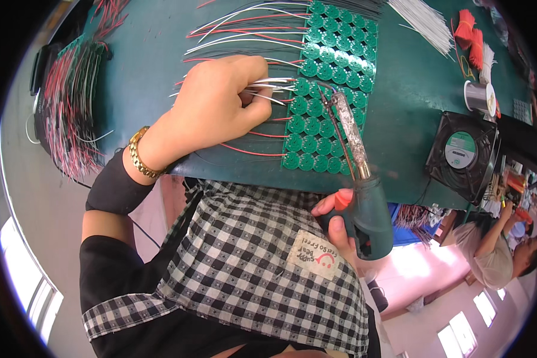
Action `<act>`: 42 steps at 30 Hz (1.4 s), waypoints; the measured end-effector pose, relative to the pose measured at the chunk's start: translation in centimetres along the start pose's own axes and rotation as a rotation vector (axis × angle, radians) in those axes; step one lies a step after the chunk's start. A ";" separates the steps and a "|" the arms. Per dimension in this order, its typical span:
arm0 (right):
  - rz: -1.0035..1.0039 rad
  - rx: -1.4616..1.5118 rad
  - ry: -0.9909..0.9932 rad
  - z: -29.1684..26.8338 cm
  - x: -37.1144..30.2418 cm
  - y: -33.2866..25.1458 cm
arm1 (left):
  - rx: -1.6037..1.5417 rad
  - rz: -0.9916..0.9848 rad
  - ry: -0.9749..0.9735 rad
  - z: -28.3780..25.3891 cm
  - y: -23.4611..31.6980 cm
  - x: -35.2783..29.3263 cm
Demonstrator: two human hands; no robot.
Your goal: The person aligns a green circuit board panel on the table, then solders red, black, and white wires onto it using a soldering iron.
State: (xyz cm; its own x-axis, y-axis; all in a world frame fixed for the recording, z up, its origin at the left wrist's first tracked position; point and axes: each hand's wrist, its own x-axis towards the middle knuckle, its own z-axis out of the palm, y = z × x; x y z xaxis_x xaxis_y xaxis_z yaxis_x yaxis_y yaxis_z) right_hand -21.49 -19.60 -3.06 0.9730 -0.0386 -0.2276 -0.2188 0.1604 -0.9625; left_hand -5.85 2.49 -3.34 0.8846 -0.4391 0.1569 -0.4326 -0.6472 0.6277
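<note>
Across the upper part of the view spreads a dark green worktable (149, 53), its near edge bending along the person's lap, which is covered by a black-and-white checked apron (250, 256). On the tabletop lies a panel of round green circuit boards (325, 71), set in rows and running from the far edge down to the near one. Red, white and black wires (238, 30) fan out leftward from the panel, and a large loose bundle of the same colours (71, 107) hangs over the table's left end. To the right, a black square cooling fan (462, 152) stands tilted at the table edge, with a spool of solder wire (479, 96) just behind it and a sheaf of white wires (426, 24) further back.

The left hand (218, 104), a gold bracelet (140, 156) at its wrist, rests on the table with fingers closed around a few white wires (274, 83), pressing them against the panel's left side. The right hand (337, 224) is wrapped tight around the dark green handle of a soldering iron (355, 155), whose shaft slants up and left, its tip meeting the boards just beside the held wires.
</note>
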 end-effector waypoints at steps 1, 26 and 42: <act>0.014 0.009 -0.005 0.1 0.0 -0.2 | -0.009 -0.009 -0.007 0.0 0.1 0.1; -0.058 -0.179 -0.062 -1.7 -0.1 2.0 | -0.144 0.132 0.102 -0.3 -0.8 0.3; -0.008 -0.218 -0.008 -1.6 -0.8 1.9 | -0.140 0.087 -0.034 0.4 0.3 0.1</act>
State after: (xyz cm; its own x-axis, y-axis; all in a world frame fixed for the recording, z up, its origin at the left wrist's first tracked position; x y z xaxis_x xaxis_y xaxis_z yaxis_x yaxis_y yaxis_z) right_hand -22.81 -20.85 -4.93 0.9751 -0.0305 -0.2199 -0.2213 -0.0571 -0.9735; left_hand -6.01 2.02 -3.44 0.8376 -0.5120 0.1904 -0.4762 -0.5136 0.7137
